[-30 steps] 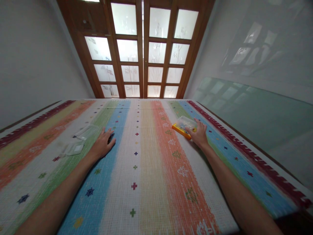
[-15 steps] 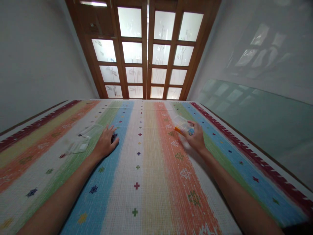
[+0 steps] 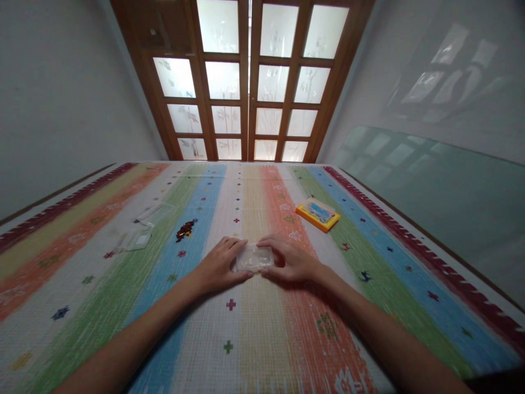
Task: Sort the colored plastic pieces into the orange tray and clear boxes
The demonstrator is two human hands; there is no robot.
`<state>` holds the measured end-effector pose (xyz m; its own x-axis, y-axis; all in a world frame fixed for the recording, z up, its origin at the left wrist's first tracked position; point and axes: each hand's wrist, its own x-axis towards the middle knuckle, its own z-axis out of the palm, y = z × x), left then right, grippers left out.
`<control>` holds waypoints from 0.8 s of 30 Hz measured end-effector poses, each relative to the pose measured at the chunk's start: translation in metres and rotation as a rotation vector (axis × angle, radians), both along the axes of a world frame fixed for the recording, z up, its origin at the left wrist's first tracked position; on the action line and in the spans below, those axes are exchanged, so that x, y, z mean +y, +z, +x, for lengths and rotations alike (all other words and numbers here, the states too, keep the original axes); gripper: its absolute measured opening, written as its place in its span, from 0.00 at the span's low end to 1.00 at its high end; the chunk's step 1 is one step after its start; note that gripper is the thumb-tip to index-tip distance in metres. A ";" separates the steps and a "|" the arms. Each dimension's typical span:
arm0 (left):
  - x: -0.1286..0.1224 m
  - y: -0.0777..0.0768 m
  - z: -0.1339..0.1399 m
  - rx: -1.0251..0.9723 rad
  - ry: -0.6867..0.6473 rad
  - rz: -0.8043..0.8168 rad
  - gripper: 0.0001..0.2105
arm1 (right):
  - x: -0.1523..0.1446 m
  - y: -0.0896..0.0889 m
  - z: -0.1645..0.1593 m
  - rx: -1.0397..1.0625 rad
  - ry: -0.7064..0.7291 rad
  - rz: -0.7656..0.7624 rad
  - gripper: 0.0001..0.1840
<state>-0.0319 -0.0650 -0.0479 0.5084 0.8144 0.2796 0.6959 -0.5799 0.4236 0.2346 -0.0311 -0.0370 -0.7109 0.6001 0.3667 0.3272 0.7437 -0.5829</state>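
A small clear plastic box (image 3: 254, 259) is held between both hands over the middle of the striped tablecloth. My left hand (image 3: 223, 264) is closed on its left end, thumb along the near side and fingers at the far side. On the opposite end, my right hand (image 3: 289, 260) grips it the same way. The contents, if any, are too faint to make out. Left of the hands lies a little heap of dark brownish pieces (image 3: 185, 232). To the right rests a flat yellow-orange box (image 3: 318, 213) with a blue picture on top.
Farther left lie a clear plastic container (image 3: 135, 239) and another clear piece (image 3: 156, 215) beside it. The striped tablecloth (image 3: 233, 334) covers the table. Wooden doors with frosted panes (image 3: 246, 82) stand beyond the far edge, with walls on both sides.
My left hand has left the dark heap and moved right. My right hand has let go of the yellow-orange box and moved left and nearer. Both now hold the clear box.
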 end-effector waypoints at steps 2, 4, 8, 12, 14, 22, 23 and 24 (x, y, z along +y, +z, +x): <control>-0.001 0.002 0.003 -0.027 0.009 -0.010 0.32 | -0.002 -0.001 -0.003 -0.019 -0.023 0.099 0.24; -0.002 0.004 0.004 -0.058 0.015 -0.023 0.31 | -0.003 -0.003 -0.006 -0.055 -0.028 0.221 0.23; -0.004 0.005 0.008 -0.106 0.034 -0.050 0.28 | -0.004 -0.007 -0.014 -0.210 0.017 0.525 0.20; -0.005 0.005 0.011 -0.180 0.081 -0.095 0.28 | -0.004 -0.009 -0.019 -0.368 -0.012 0.683 0.19; -0.004 0.006 0.012 -0.222 0.102 -0.127 0.27 | -0.004 -0.010 -0.021 -0.404 -0.028 0.730 0.20; 0.002 0.003 0.011 -0.318 0.107 -0.188 0.27 | -0.002 -0.019 -0.027 -0.410 -0.058 0.781 0.21; 0.002 0.003 0.011 -0.317 0.107 -0.194 0.27 | -0.002 -0.020 -0.028 -0.401 -0.064 0.780 0.21; 0.002 0.003 0.010 -0.315 0.110 -0.199 0.27 | -0.002 -0.020 -0.028 -0.401 -0.068 0.784 0.20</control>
